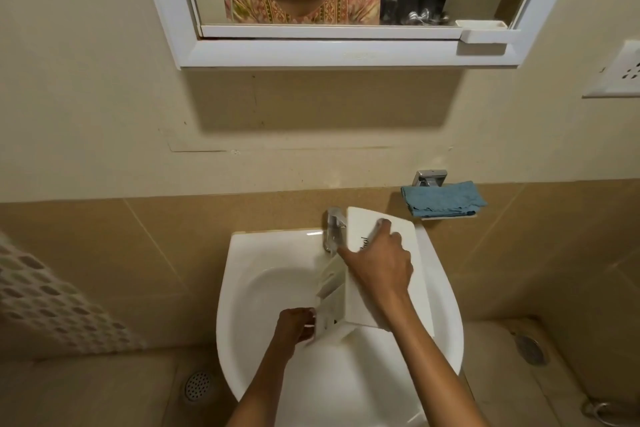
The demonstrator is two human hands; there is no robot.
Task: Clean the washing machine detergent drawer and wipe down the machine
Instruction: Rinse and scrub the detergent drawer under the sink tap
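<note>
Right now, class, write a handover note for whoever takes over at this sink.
Left hand grips the near end of the detergent drawer; right hand holds its front panel.
The drawer is tilted over the sink, beside the tap; no running water is visible.
Blue cloth lies on the wall shelf.
Done: drawer is out of the machine.
Left: rinse the drawer, refit it, wipe the machine.

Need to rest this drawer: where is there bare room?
Bare: the sink bowl left of the drawer, and its near part this side of the left hand. Crowded: by the tap, under the right hand; the blue cloth covers the shelf.
</note>
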